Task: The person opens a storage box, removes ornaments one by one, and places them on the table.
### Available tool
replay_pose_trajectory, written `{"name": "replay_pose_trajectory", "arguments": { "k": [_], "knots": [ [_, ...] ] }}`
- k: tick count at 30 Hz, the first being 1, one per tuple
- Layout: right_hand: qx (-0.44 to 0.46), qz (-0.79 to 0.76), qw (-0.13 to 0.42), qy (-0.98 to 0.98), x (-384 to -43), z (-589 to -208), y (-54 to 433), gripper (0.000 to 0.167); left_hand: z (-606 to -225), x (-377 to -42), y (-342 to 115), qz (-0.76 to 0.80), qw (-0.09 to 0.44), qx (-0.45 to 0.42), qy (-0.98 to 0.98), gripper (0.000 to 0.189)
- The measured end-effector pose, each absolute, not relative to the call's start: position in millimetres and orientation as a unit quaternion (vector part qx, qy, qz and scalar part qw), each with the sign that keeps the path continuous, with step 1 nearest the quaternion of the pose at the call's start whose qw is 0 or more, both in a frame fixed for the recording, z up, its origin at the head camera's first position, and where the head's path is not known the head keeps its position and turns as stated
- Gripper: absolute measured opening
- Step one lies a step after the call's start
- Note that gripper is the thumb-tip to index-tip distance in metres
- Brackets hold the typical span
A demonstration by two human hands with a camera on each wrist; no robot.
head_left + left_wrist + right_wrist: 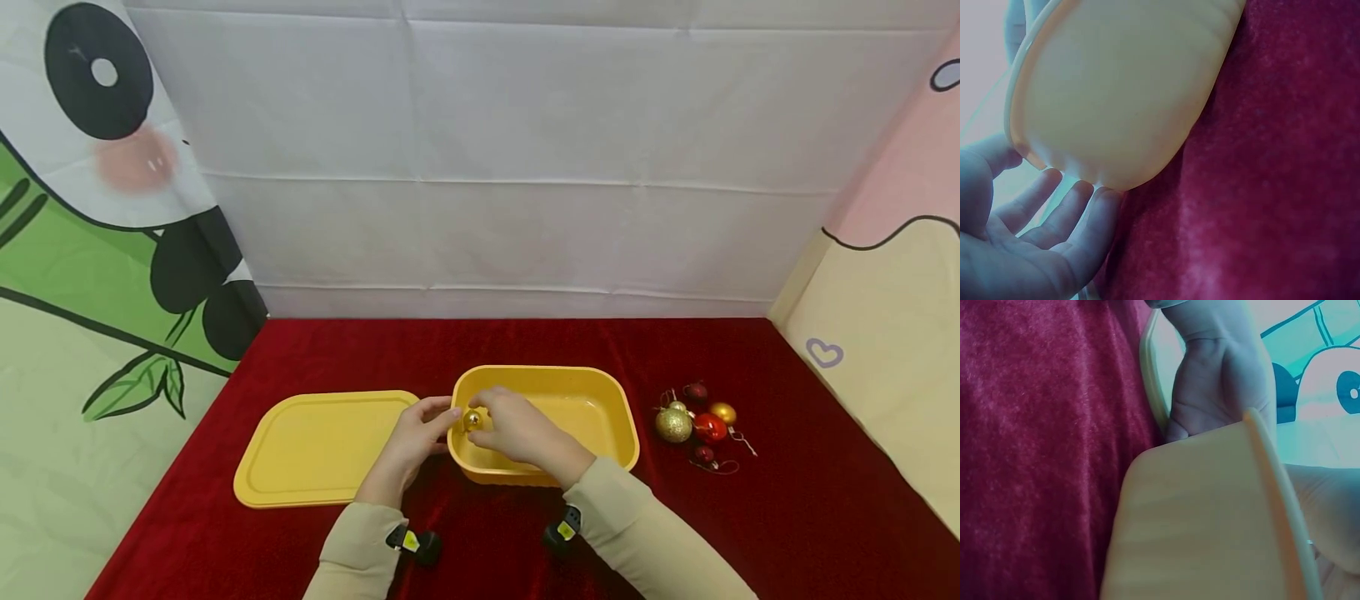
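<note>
My left hand grips the left end of a yellow plastic box. In the left wrist view its thumb is up at the rim and its fingers lie against the outer wall. Over the box's left part reaches my right hand, thumb and fingers curved around a small shiny gold Christmas bauble near the left inner wall. From the right wrist, the box wall hides most of that hand and the bauble.
Left of the box lies its flat yellow lid. To the right sit several more baubles: a glittery gold one, a red one, a smooth gold one and smaller dark red ones. Red cloth covers the table.
</note>
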State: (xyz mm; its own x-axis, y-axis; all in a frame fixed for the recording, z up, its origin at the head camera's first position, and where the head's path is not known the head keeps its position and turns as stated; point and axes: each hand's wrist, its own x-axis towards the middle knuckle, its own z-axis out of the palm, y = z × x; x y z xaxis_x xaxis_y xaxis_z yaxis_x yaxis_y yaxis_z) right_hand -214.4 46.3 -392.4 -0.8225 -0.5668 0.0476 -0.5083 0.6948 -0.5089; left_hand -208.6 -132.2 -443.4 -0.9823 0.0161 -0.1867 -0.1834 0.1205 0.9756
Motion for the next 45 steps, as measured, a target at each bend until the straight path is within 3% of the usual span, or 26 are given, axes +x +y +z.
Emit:
{"name": "replay_pose_trajectory", "arguments": {
  "k": [28, 39, 45],
  "knots": [
    [-0.301, -0.227, 0.045, 0.925, -225.0, -416.3, 39.3, 0.037, -443.0, -210.1, -131.7, 0.666, 0.075, -0.065, 0.739, 0.038],
    [-0.303, -0.202, 0.012, 0.931, -223.7, -418.0, 36.2, 0.010, -443.6, -208.6, -132.1, 0.667, 0.078, -0.065, 0.738, 0.039],
    [-0.306, -0.171, -0.011, 0.936, -222.8, -418.6, 33.9, 0.007, -441.7, -207.1, -132.1, 0.667, 0.077, -0.063, 0.739, 0.041]
  ]
}}
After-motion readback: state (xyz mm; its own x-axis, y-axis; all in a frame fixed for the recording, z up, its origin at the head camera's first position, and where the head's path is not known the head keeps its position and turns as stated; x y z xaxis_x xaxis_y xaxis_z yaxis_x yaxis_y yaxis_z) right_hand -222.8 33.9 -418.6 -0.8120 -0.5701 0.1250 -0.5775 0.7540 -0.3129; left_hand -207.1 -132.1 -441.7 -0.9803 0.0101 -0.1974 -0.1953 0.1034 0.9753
